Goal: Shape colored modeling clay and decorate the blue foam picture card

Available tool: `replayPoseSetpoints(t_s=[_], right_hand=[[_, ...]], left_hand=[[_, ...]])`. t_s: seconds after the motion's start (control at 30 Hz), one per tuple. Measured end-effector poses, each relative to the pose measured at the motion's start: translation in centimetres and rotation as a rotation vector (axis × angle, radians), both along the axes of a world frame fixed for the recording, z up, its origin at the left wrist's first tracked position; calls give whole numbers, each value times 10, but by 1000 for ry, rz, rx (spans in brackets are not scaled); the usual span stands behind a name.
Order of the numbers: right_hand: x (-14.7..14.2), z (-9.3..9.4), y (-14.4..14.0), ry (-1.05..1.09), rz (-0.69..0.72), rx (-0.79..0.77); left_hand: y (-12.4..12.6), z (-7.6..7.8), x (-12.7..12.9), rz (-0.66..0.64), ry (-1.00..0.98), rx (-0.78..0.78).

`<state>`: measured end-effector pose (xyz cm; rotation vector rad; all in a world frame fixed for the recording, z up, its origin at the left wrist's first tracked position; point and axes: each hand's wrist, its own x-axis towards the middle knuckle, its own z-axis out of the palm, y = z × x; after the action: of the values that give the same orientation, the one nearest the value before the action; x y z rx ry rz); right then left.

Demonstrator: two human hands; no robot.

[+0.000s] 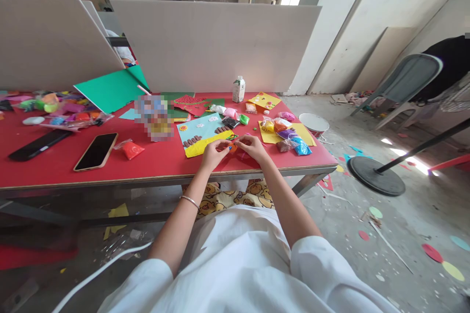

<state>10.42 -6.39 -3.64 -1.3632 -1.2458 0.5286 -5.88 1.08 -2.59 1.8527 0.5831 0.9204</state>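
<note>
Both of my hands meet at the near edge of the red table. My left hand and my right hand pinch a small orange piece of clay between their fingertips. Just beyond them lies a light blue and yellow craft picture with brown shapes and small decorations on it. A silver bracelet sits on my left wrist.
Small bags of coloured clay lie on yellow paper to the right, more bags behind. A phone, an orange clay bag, a dark flat object, a green sheet, a white bottle, a white bowl. A chair stands right.
</note>
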Motion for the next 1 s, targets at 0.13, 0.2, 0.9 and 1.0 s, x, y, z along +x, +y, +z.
replayPoseSetpoints(t_s=[0.13,0.2,0.9,1.0], right_hand=[[1,-1,1,0,-38,-9],[1,0,1,-8,-49,-13],[-6,5,-1,13,47,-32],[-6,5,-1,9,47,-25]], left_hand=[[2,-1,1,4,-9,-38],[4,-2,1,11,-23,-64],[13,-10,3,147,33,-105],[14,-10,4,118,33,-100]])
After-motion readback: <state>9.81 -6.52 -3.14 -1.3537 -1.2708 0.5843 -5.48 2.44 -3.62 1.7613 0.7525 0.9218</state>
